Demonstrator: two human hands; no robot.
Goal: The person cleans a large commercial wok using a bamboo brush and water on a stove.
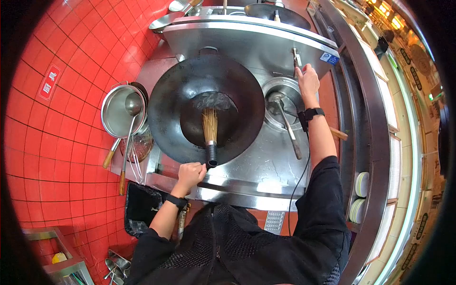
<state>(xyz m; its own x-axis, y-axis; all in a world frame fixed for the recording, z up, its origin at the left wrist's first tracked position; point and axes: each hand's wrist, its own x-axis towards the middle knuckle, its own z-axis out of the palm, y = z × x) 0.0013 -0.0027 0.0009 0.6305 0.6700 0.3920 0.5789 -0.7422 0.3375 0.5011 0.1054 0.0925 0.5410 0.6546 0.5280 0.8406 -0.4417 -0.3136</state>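
A large dark wok (pixel 161 109) sits on the steel stove, with a little water at its bottom. In it lies a bamboo brush (pixel 210 128), its black handle end pointing toward me. My left hand (pixel 191 176) is closed at the wok's near rim, beside the brush handle; its fingers wrap round a part I cannot make out. At the right, my right hand (pixel 308 81) is raised to the tap lever (pixel 296 59) on the steel back panel, its fingers around the lever's lower end. Below that hand, a ladle (pixel 288 124) rests in a round steel pot (pixel 271 90).
Left of the wok are a steel strainer pot (pixel 110 116) with a ladle (pixel 133 103) and a wire skimmer (pixel 137 147). A black bin (pixel 137 204) stands at the lower left. Plates (pixel 357 210) sit on the right shelf. Another wok (pixel 285 16) is behind the panel.
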